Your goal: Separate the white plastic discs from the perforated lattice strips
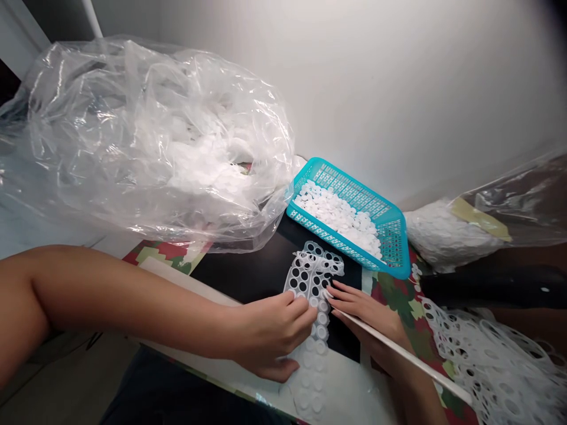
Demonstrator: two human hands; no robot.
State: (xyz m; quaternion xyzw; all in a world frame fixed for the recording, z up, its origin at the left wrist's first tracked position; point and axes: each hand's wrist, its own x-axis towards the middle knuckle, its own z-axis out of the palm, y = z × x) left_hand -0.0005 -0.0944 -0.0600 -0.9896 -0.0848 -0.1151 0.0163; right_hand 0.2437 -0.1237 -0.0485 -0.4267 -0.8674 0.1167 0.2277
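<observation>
A translucent plastic strip (319, 348) with rows of round places lies in front of me on a black surface. Its near part holds white discs, while round holes show at its far end, where the strip is folded over. My left hand (277, 330) rests over the strip's left side, its fingers curled down onto it and the thumb set apart; the fingertips are partly hidden. Between the fingers of my right hand (374, 319) is a thin white stick (411, 357), slanting back toward me. The right fingertips touch the strip's right edge beside a white disc.
A blue plastic basket (401, 248) of small white discs stands beyond the strip. To the left bulges a large clear bag (155, 147) of white pieces. Punched-out plastic sheets (496, 360) pile up at right, near another filled bag (456, 233) and a black bar-like object (496, 287).
</observation>
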